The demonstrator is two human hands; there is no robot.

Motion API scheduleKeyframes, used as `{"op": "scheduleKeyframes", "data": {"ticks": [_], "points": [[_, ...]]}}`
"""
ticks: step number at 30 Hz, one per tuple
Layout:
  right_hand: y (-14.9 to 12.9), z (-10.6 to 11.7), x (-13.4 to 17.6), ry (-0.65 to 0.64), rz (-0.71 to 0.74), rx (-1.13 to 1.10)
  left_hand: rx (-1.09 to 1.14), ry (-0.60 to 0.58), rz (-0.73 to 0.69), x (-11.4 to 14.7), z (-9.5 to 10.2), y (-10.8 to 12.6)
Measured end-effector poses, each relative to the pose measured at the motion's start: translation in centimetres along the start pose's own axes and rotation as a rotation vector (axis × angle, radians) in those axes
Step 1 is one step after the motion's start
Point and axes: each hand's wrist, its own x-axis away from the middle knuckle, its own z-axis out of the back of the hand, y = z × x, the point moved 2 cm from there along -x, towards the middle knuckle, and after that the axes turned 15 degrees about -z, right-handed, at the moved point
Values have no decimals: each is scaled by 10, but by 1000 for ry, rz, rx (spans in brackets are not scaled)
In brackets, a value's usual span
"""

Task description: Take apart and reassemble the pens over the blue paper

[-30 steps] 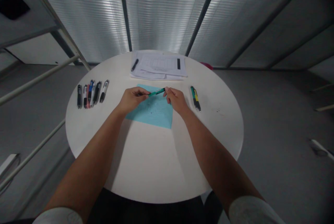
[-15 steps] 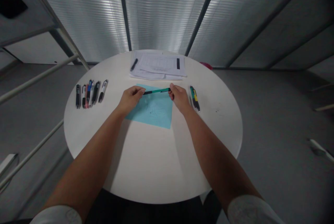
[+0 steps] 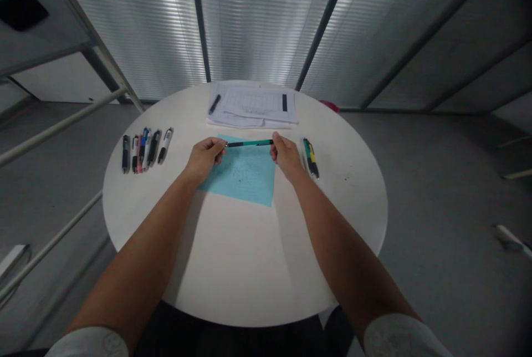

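A green pen [image 3: 251, 143] with a black grip is stretched level between my two hands, above a light-blue sheet of paper [image 3: 245, 177]. My left hand [image 3: 204, 158] pinches its tip end between thumb and finger. At the other end, beside the clip, my right hand [image 3: 285, 154] is closed on the pen. Just right of that hand lie a green pen and a yellow pen [image 3: 311, 157] side by side on the white round table [image 3: 241, 257].
Several pens [image 3: 145, 149] lie in a loose row on the table's left. Stacked white papers [image 3: 253, 105] with a black pen [image 3: 215, 103] on top lie at the far edge. A pale metal rail [image 3: 62, 118] runs left of the table, and blinds [image 3: 257, 24] stand behind it.
My left hand has slid slightly left toward the pen's tip, so more of the black grip and the tip show. The pen is now a little more level.
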Motion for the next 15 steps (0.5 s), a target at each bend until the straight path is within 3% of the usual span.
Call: {"op": "scheduleKeyframes", "data": {"ticks": [15], "points": [[-4,-2,2,-49,-26,-101,49,25,23,1,-2,5]]}}
